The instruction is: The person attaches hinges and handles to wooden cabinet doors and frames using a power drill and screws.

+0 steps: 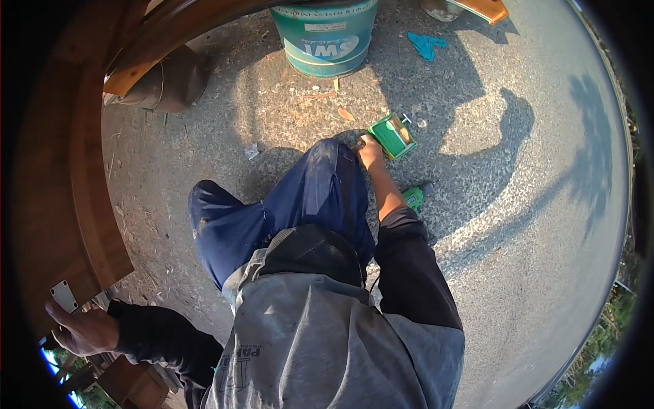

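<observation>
At the lower left, my left hand is beside a small pale metal plate with dark holes, which lies against the brown wooden board. Its fingers are partly stretched and apart, with one reaching to the plate's edge. My right hand is down past my right knee, at the left side of a green open-topped box. Its fingers curl closed around something dark and small that I cannot make out. Behind my right forearm lies a green power drill, partly hidden by the sleeve.
A green bucket stands ahead on the rough concrete. To its right lies a turquoise glove or cloth. A brown container stands under a wooden beam at the upper left. Dry leaves and scraps litter the ground ahead.
</observation>
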Demonstrator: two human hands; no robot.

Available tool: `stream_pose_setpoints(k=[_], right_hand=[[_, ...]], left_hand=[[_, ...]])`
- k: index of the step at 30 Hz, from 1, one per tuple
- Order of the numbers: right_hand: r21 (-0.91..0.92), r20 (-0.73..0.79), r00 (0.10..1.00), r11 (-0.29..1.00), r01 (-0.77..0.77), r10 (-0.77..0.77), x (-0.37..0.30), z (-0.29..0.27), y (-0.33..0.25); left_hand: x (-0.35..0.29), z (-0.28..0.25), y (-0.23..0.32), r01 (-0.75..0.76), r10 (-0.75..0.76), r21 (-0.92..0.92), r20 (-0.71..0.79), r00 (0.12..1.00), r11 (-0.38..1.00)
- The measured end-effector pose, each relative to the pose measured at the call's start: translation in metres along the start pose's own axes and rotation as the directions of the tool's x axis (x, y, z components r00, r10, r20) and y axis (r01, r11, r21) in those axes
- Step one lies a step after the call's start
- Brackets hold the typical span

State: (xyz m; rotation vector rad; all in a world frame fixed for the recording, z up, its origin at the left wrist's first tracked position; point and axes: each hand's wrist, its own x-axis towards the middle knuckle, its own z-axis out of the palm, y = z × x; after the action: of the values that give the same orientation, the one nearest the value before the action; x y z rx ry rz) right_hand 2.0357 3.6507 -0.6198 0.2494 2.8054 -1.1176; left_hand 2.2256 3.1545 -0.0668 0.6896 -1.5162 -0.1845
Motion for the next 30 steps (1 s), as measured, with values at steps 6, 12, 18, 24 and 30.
stream_pose_setpoints(k=[6,12,18,24,30], right_hand=[[-0.052,-0.156,0.981,0.992,0.113,-0.119,-0.060,-0.046,-0.006],[-0.674,-0.245,0.964,0.698,-0.243,0.100,-0.215,-0.109,0.000],[-0.409,-0.302,0.825,0.717,-0.564,0.477,-0.214,-0.109,0.052],[-0.405,-0.291,0.889,0.796,-0.450,0.354,-0.222,-0.137,0.045],[0.389,-0.218,0.961,0.918,-0.073,0.169,-0.214,-0.203,-0.017]], left_hand=[[-0.020,0.006,0.032,0.080,-0.078,-0.042,0.042,0.996,0.996],[-0.018,0.008,0.011,0.120,-0.091,-0.287,0.113,0.989,0.950],[-0.002,0.003,-0.001,-0.054,0.058,-0.082,0.049,0.997,0.995],[-0.048,0.019,0.059,-0.286,0.215,-0.444,-0.205,0.955,0.849],[-0.135,0.021,0.077,-0.399,0.468,-0.592,-0.042,0.883,0.700]])
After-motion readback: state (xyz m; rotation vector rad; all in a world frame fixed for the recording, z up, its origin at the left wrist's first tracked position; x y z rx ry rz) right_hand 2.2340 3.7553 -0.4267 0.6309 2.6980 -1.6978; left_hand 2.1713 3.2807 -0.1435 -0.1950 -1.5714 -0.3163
